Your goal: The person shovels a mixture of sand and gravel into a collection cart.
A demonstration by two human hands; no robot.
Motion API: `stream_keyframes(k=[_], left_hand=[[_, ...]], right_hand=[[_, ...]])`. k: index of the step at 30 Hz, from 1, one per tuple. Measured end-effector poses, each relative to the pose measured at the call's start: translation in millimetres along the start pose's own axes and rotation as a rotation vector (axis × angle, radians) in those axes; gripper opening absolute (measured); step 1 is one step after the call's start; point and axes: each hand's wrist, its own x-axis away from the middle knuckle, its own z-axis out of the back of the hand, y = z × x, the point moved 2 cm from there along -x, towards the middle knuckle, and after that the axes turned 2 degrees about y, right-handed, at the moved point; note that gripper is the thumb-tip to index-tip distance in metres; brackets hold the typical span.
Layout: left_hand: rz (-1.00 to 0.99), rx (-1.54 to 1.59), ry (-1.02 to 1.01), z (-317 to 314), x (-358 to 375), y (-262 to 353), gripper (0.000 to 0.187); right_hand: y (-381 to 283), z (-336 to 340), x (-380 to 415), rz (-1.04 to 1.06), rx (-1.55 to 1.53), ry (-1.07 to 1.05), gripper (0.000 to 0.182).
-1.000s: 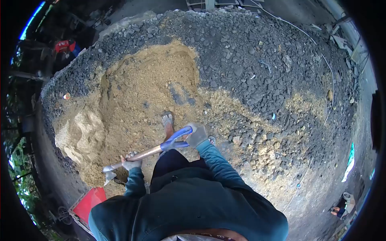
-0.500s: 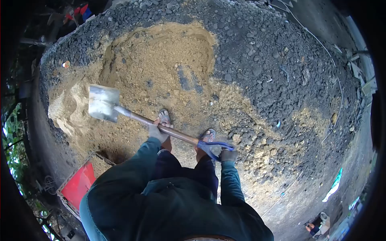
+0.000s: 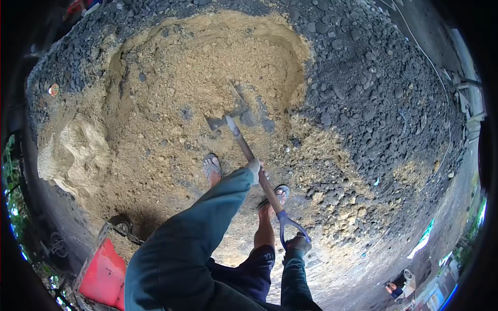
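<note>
Both my hands are on a shovel (image 3: pixel 243 144) with a wooden shaft and a blue D-shaped handle. My left hand (image 3: pixel 255 168) is closed round the middle of the shaft. Gripping the D-handle at the near end is my right hand (image 3: pixel 300 243). The metal blade (image 3: pixel 217 123) points away from me, low over the brown sand (image 3: pixel 192 67) of a shallow dug hollow, beside dark patches of ground. My sandalled feet stand on either side of the shaft, close behind the blade.
Dark gravel (image 3: pixel 363 98) borders the hollow at the back and right. A pale sand heap (image 3: pixel 78 145) rises on the left. The red box of a cart (image 3: pixel 104 274) holds sand near my left side. A person (image 3: pixel 395 289) sits far off at lower right.
The shovel has swung from the left to the middle of the hollow, its blade now turned forward. My left hand has moved right and my right hand has come nearer to me.
</note>
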Motion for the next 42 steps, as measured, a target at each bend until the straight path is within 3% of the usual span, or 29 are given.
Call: stream_keyframes(k=[1,2,3,4,6,7,10,12,14,16,18,20,22,24,25,26,28,30,31,33,34,36,38,39,40,41,42], left_hand=[[-0.138,0.044,0.029,-1,20,75,0.016],[-0.122,0.038,-0.006,3,17,131,0.012],[-0.176,0.04,-0.037,4,16,164,0.009],[-0.227,0.045,-0.073,3,18,180,0.006],[-0.261,0.083,-0.113,-8,30,178,0.004],[-0.277,0.113,-0.122,-8,37,172,0.006],[-0.288,0.239,-0.234,-8,56,149,0.008],[-0.292,0.389,-0.258,5,81,127,0.008],[-0.322,0.576,-0.323,24,111,101,0.011],[-0.368,0.736,-0.226,52,158,76,0.015],[-0.512,0.859,-0.166,85,216,42,0.024],[-0.492,1.063,-0.172,116,287,14,0.032],[-0.704,1.101,-0.12,185,317,-17,0.037],[-0.897,1.239,-0.083,228,391,-52,0.042],[-1.054,1.226,-0.186,266,410,-72,0.044],[-1.154,1.187,-0.202,296,436,-92,0.047],[-1.268,1.144,0.0,306,496,-113,0.049],[-1.253,1.137,0.023,279,532,-111,0.047],[-1.163,1.188,0.001,273,523,-103,0.045],[-1.014,1.216,-0.068,250,479,-77,0.041],[-0.953,1.191,-0.107,235,442,-66,0.04],[-0.72,1.083,-0.227,212,338,-57,0.038],[-0.339,0.985,-0.135,155,270,-63,0.032],[-0.225,0.815,-0.075,138,218,-80,0.03],[-0.095,0.791,-0.11,104,208,-91,0.028],[-0.044,0.727,-0.068,80,172,-115,0.025],[-0.16,0.554,-0.178,64,87,-151,0.02]], right_hand=[[-45,-59,43,0.064,-0.111,-0.098,0.008],[-78,-97,72,0.132,-0.215,-0.192,0.01],[-93,-118,78,0.131,-0.118,-0.198,0.011],[-95,-131,75,0.135,-0.02,-0.2,0.012],[-89,-137,43,0.387,-0.096,-0.186,0.013],[-92,-132,33,0.513,-0.122,-0.189,0.013],[-144,-87,52,0.41,-0.149,-0.326,0.009],[-162,-65,42,0.515,-0.161,-0.402,0.006],[-177,-48,40,0.473,-0.229,-0.515,0.009],[-186,-32,36,0.648,-0.176,-0.567,0.011],[-197,-29,38,0.513,-0.105,-0.783,0.011],[-200,-46,45,0.894,-0.034,-0.928,0.01],[-215,-44,106,1.238,0.16,-0.949,0.015],[-228,-11,205,1.516,0.104,-1.046,0.021],[-234,12,250,1.531,0.031,-1.229,0.026],[-239,36,295,1.678,-0.093,-1.345,0.027],[-255,72,339,1.859,-0.275,-1.492,0.029],[-257,89,353,1.927,-0.332,-1.554,0.032],[-258,88,342,1.883,-0.208,-1.428,0.03],[-246,62,289,1.437,0.004,-1.316,0.026],[-225,32,237,1.301,0.192,-1.16,0.022],[-179,8,130,1.301,0.331,-0.844,0.017],[-129,34,32,0.352,0.255,-0.727,0.016],[-100,57,-15,0.4,0.225,-0.555,0.014],[-63,88,-93,-0.067,-0.163,-0.727,0.015],[-75,122,-82,0.045,0.042,-0.573,0.023],[-90,158,-64,0.122,0.257,-0.408,0.031]])
